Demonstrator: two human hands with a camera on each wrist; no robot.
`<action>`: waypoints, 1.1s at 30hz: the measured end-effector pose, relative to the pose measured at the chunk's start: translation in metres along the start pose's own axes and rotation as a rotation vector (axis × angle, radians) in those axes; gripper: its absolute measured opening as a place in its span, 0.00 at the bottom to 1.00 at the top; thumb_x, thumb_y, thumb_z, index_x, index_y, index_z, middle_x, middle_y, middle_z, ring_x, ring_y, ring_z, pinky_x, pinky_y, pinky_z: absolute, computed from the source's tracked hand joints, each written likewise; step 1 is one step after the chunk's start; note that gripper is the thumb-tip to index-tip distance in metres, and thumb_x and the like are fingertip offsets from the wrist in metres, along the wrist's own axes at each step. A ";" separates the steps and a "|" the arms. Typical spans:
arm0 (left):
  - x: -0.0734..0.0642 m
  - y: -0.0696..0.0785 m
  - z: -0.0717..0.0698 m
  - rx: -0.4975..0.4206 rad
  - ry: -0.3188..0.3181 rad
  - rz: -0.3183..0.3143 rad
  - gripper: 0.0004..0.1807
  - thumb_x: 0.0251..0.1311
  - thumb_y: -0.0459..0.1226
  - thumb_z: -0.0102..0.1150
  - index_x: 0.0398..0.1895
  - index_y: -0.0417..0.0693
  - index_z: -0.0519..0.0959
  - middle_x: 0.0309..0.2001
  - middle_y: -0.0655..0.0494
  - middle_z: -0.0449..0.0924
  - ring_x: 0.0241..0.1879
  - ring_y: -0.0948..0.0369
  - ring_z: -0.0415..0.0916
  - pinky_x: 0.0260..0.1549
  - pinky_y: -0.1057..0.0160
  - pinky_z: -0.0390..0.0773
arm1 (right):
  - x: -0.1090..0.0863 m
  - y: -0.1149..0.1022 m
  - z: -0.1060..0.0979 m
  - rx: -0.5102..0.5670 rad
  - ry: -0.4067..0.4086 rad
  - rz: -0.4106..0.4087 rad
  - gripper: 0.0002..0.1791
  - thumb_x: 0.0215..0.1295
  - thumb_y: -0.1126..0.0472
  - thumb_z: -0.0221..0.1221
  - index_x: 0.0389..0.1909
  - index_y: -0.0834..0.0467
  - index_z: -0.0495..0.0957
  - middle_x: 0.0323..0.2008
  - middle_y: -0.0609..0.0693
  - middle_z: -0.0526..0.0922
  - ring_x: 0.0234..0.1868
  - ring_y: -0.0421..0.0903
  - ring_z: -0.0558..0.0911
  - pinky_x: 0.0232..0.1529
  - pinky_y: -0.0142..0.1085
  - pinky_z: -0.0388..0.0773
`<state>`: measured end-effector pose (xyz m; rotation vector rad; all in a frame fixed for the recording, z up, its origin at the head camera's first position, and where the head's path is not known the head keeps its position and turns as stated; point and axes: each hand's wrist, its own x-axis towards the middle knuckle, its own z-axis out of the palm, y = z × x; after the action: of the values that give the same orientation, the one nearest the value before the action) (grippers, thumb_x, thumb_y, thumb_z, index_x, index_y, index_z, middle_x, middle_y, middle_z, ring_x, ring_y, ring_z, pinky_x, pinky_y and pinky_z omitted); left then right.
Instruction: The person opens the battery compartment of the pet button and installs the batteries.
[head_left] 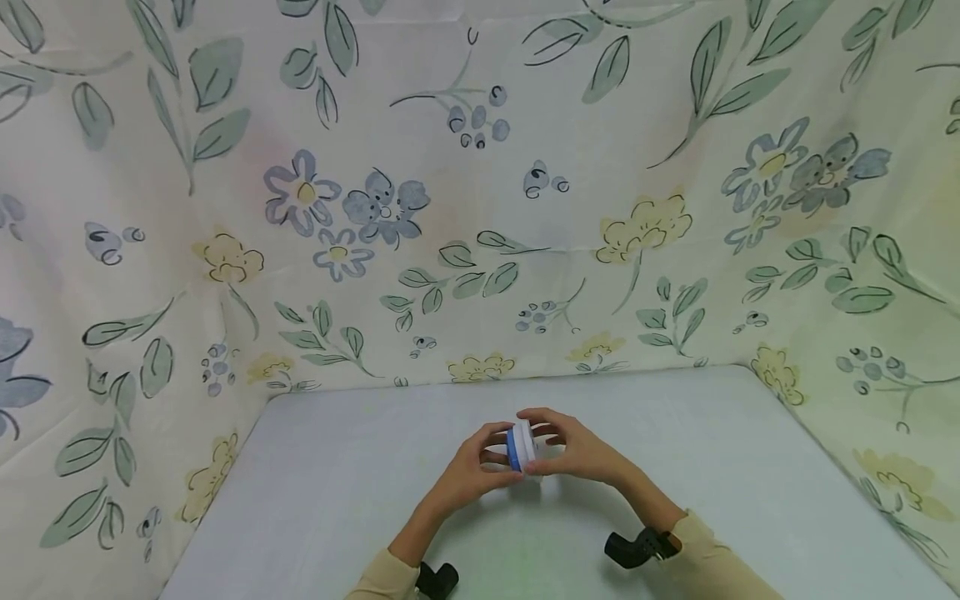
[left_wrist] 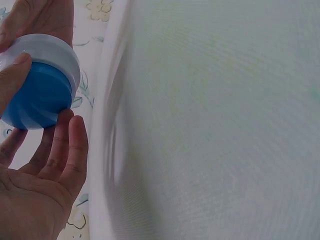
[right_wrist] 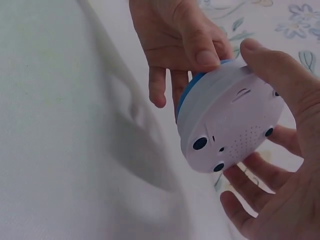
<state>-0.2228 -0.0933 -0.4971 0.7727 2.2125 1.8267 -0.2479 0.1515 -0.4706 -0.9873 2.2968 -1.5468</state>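
Observation:
Both hands hold a round blue-and-white buzzer [head_left: 521, 446] above the table, tilted onto its edge. My left hand [head_left: 472, 471] grips it from the blue side. In the left wrist view its thumb [left_wrist: 12, 80] lies across the blue domed top [left_wrist: 42, 95], with fingertips at the lower edge. My right hand [head_left: 577, 450] grips the white side. Its thumb [right_wrist: 272, 65] presses the rim in the right wrist view, fingers under the opposite edge. The flat white base [right_wrist: 235, 115] shows dark round feet, a cluster of small holes and a slot.
A table under a pale cloth [head_left: 337, 475] lies beneath the hands. Floral fabric [head_left: 465, 200] hangs behind it and along both sides. Black wrist cameras [head_left: 637, 547] sit on both forearms, near the beige sleeves [head_left: 712, 558].

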 end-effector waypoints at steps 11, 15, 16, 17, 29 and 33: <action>0.001 0.004 0.002 -0.057 -0.024 -0.055 0.38 0.63 0.36 0.71 0.74 0.46 0.64 0.65 0.42 0.71 0.53 0.47 0.79 0.48 0.55 0.81 | -0.001 0.003 0.000 0.019 0.089 -0.063 0.34 0.62 0.60 0.72 0.68 0.55 0.71 0.62 0.52 0.76 0.58 0.54 0.78 0.60 0.57 0.71; 0.002 0.005 0.005 -0.053 -0.043 -0.090 0.38 0.64 0.37 0.71 0.74 0.46 0.63 0.66 0.45 0.72 0.53 0.50 0.80 0.52 0.54 0.79 | -0.001 0.002 0.001 0.050 0.112 -0.071 0.34 0.63 0.61 0.72 0.69 0.52 0.71 0.62 0.50 0.77 0.58 0.54 0.78 0.61 0.55 0.71; 0.002 0.005 0.005 -0.047 -0.040 -0.096 0.38 0.64 0.38 0.71 0.74 0.46 0.64 0.66 0.46 0.72 0.53 0.51 0.79 0.53 0.53 0.78 | -0.001 0.001 0.001 0.054 0.115 -0.070 0.34 0.63 0.61 0.72 0.69 0.51 0.71 0.62 0.49 0.77 0.59 0.54 0.78 0.62 0.55 0.71; 0.002 0.005 0.006 -0.045 -0.036 -0.099 0.38 0.64 0.38 0.70 0.74 0.46 0.64 0.66 0.47 0.72 0.54 0.51 0.79 0.54 0.53 0.78 | -0.001 0.001 0.001 0.057 0.117 -0.071 0.34 0.63 0.61 0.72 0.69 0.51 0.71 0.62 0.48 0.77 0.59 0.54 0.78 0.62 0.55 0.71; 0.001 0.005 0.008 -0.032 0.024 -0.104 0.38 0.61 0.38 0.73 0.72 0.43 0.66 0.63 0.46 0.75 0.51 0.51 0.80 0.51 0.53 0.80 | -0.003 0.001 -0.001 0.081 0.072 -0.072 0.34 0.63 0.62 0.71 0.68 0.54 0.70 0.62 0.51 0.76 0.60 0.57 0.77 0.62 0.63 0.67; -0.001 0.003 0.008 -0.034 0.050 -0.093 0.38 0.60 0.37 0.74 0.72 0.41 0.67 0.61 0.46 0.76 0.51 0.50 0.81 0.48 0.56 0.81 | -0.004 0.003 -0.002 0.079 0.053 -0.055 0.33 0.63 0.62 0.71 0.68 0.54 0.70 0.62 0.51 0.75 0.62 0.57 0.76 0.63 0.61 0.66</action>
<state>-0.2175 -0.0862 -0.4968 0.6131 2.2027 1.8533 -0.2475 0.1562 -0.4725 -1.0095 2.2425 -1.6913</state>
